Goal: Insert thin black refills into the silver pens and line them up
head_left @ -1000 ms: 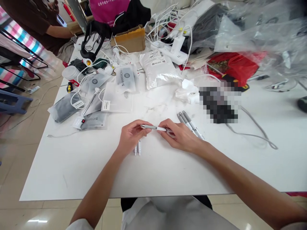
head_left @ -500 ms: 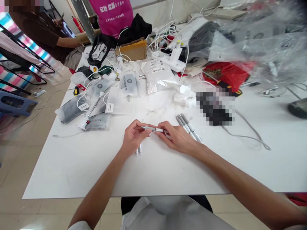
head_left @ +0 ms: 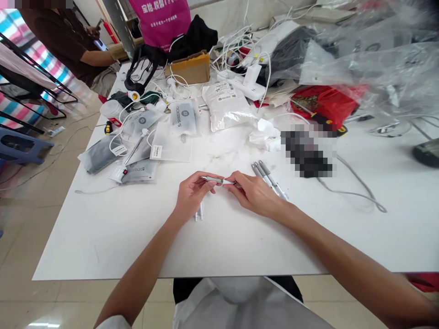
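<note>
A silver and white pen is held level between my two hands over the white table. My left hand is closed on its grey end, thumb and fingers pinching it. Fingertips of my right hand grip the white end. Just right of my right hand, several silver pens lie side by side, slanting. Below my left hand, two thin white and silver pieces rest on the table, their upper ends hidden by the hand.
Frosted pouches and white cables lie left of centre. A white plastic parcel, a cardboard box and crumpled tissue are farther back. Clear plastic bags fill the back right. Another person's arm shows at upper left.
The pen has risen slightly between my hands, and my left fingers have shifted on it. The view has moved a little. The other person's hand at upper left has shifted.
</note>
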Demonstrator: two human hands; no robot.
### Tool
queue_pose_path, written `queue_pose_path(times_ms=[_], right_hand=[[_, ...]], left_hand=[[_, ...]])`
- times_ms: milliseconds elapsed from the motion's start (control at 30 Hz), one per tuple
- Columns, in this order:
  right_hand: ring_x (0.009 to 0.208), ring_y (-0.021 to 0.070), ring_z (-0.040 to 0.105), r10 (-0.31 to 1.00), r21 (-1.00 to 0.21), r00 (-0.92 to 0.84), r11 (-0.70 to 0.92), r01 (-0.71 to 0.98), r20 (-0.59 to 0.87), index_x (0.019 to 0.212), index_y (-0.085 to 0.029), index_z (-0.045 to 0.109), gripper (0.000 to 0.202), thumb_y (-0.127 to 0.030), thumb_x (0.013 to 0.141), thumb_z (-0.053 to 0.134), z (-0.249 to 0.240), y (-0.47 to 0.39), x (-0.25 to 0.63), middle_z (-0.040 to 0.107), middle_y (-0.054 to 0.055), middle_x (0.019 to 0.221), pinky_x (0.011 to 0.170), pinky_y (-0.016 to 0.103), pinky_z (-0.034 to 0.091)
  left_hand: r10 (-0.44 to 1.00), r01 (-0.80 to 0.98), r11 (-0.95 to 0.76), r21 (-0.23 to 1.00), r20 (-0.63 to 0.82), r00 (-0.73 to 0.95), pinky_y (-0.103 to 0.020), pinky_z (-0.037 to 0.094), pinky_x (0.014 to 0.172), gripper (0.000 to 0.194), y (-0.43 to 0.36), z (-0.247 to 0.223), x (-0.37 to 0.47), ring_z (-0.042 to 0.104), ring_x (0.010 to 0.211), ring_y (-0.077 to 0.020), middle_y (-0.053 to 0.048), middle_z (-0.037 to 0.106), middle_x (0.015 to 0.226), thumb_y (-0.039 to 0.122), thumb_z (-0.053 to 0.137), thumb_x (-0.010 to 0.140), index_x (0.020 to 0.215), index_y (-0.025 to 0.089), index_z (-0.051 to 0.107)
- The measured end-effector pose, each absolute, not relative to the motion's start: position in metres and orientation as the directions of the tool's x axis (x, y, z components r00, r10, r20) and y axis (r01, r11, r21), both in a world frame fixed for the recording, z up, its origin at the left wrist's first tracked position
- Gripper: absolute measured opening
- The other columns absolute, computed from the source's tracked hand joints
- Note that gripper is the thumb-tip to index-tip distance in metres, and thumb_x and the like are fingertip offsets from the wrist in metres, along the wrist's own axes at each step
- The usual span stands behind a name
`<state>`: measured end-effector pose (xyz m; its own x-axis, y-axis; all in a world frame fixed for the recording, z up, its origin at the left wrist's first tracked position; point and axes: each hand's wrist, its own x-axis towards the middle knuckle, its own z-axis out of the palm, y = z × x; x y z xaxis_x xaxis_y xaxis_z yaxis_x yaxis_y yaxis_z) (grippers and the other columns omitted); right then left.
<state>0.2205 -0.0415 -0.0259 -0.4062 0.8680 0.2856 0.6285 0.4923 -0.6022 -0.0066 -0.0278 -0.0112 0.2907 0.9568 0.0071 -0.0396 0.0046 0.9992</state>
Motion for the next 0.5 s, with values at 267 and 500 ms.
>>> queue_pose_path(times_ms=[267, 500], right_hand=[[0.056, 0.0166, 0.053, 0.873, -0.566, -0.395, 0.487, 0.666, 0.286, 0.105, -0.022, 0.053, 0.03, -0.048, 0.113, 0.041, -0.0288, -0.0407, 0.2212, 0.072, 0.006, 0.081, 0.055, 0.029, 0.029], [0.064, 0.0178, 0.06, 0.872, -0.557, -0.4, 0.489, 0.671, 0.283, 0.126, -0.021, 0.059, 0.032, -0.046, 0.113, 0.045, -0.0199, -0.0396, 0.2238, 0.077, 0.009, 0.096, 0.058, 0.03, 0.031]], left_hand=[[0.966, -0.077, 0.008, 0.997, 0.012, 0.258, -0.034, 0.059, 0.076, 0.027, -0.0291, -0.0111, -0.0016, 0.077, 0.086, -0.0197, -0.013, 0.083, 0.114, 0.044, 0.078, 0.097, 0.098, 0.018, 0.072], [0.973, -0.145, 0.038, 0.989, -0.004, 0.231, -0.034, 0.06, 0.074, 0.034, -0.0265, -0.0099, -0.0031, 0.08, 0.098, -0.0255, -0.014, 0.083, 0.111, 0.049, 0.079, 0.096, 0.094, 0.019, 0.063]])
